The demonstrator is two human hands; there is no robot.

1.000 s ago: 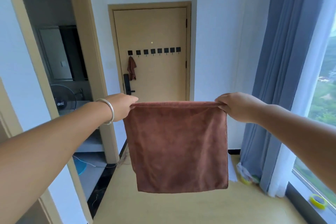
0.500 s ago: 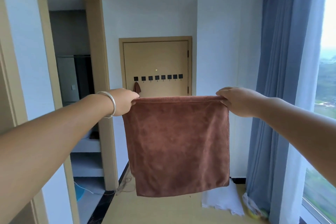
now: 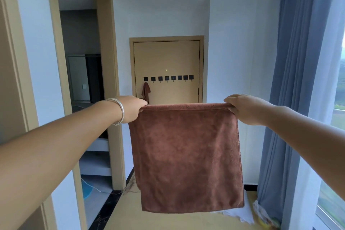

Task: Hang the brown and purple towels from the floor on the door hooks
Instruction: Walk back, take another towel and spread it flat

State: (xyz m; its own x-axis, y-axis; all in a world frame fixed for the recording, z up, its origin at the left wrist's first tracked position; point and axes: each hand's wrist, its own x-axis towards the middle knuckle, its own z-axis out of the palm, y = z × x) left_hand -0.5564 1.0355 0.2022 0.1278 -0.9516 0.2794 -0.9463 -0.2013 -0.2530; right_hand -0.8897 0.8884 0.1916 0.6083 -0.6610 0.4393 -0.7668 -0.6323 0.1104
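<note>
Soft daylight pours in from the window (image 3: 336, 117) beyond my right hand (image 3: 246, 109); it glares white, the doorframe (image 3: 56, 61) bows at the edge, and everything looks slightly soft.

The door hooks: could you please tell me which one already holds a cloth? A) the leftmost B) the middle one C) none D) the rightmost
A: a small brown cloth hangs from the leftmost of the door hooks; the others are bare.

Both hands (image 3: 130, 109) (image 3: 246, 108) hold brown towel (image 3: 186, 157) outstretched.
</note>
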